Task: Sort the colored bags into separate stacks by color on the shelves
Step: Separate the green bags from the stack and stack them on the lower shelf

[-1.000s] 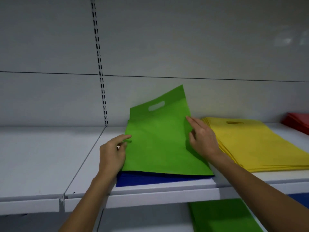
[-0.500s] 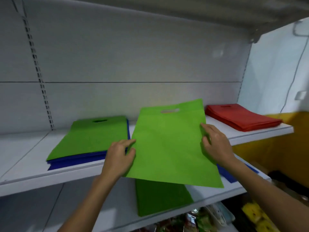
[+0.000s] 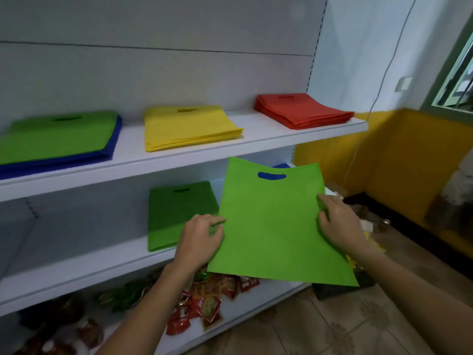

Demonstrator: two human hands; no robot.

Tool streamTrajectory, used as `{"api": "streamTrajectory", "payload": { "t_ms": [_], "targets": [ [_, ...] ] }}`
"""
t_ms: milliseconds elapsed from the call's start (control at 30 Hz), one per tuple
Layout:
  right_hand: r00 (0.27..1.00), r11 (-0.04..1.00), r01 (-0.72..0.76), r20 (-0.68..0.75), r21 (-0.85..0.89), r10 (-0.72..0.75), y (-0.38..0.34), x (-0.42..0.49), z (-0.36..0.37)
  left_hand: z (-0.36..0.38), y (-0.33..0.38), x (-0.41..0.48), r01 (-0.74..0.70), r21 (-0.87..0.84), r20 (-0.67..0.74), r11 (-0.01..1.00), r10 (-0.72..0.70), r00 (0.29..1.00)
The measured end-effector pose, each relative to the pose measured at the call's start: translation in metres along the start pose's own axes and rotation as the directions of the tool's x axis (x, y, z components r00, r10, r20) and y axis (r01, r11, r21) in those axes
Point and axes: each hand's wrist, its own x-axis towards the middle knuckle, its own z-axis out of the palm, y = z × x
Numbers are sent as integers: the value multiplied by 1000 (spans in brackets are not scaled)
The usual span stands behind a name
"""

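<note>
I hold a bright green bag (image 3: 273, 226) flat in the air in front of the middle shelf. My left hand (image 3: 199, 239) pinches its left edge and my right hand (image 3: 337, 224) grips its right edge. Blue shows through its handle slot. To its left, a green stack (image 3: 176, 213) lies on the middle shelf (image 3: 76, 267). On the upper shelf (image 3: 179, 157) sit a green bag on blue bags (image 3: 56, 137), a yellow stack (image 3: 186, 126) and a red stack (image 3: 302, 111).
Snack packets (image 3: 210, 301) fill the bottom shelf. A yellow and white wall (image 3: 399, 155) stands to the right, with clutter on the tiled floor (image 3: 332, 329) below it. A blue bag corner (image 3: 281, 165) peeks out behind the held bag.
Both hands lifted the green bag off the blue pile on the upper shelf and carried it rightward and down to the middle shelf level. My view swung right and lower.
</note>
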Motion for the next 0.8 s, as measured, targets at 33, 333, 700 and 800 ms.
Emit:
{"api": "streamTrajectory", "payload": {
  "t_ms": [33, 333, 700, 800],
  "targets": [
    [1000, 1000, 4, 20, 3, -4, 0, 0, 10, 6, -7, -3, 27, 7, 16, 1000, -27, 1000],
    [966, 981, 182, 171, 66, -191, -53, 58, 148, 24, -117, 19, 209, 137, -30, 968, -207, 978],
    [872, 942, 333, 368, 37, -323, -144, 192, 332, 62, -283, 107, 315, 393, -131, 864, -286, 949],
    [842, 958, 284, 466, 46, -272, -155, 207, 365, 69, -309, 121, 353, 467, -59, 811, -370, 927]
  ]
}}
